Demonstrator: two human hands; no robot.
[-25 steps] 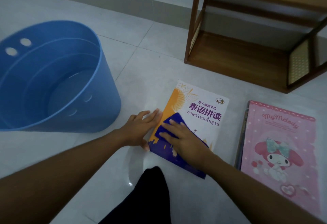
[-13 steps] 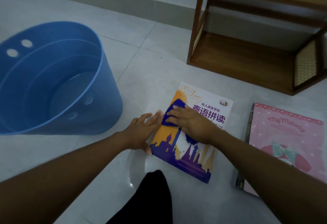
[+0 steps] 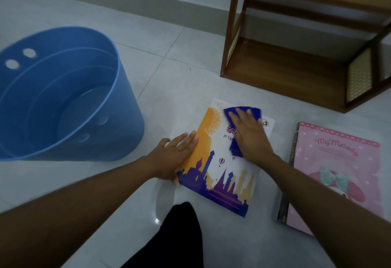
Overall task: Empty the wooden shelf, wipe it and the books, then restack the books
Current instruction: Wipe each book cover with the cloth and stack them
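Observation:
A white, orange and purple book [image 3: 220, 168] lies flat on the floor tiles in front of me. My right hand [image 3: 250, 136] presses a dark blue cloth [image 3: 233, 147] flat on the book's upper part, fingers straight. My left hand [image 3: 174, 156] lies flat along the book's left edge, with the thumb at its lower corner. To the right lies a pink My Melody book [image 3: 338, 168] on top of other books. The wooden shelf [image 3: 285, 71] stands behind them with its lower board bare.
A large blue plastic bucket [image 3: 124, 107] stands at the left, close to my left hand. A dark-clothed knee [image 3: 179, 236] shows at the bottom centre. The wall skirting [image 3: 127, 7] runs along the back.
My right hand has slid the blue cloth from the book's lower left up to its top edge. My left hand has stayed on the book's left edge.

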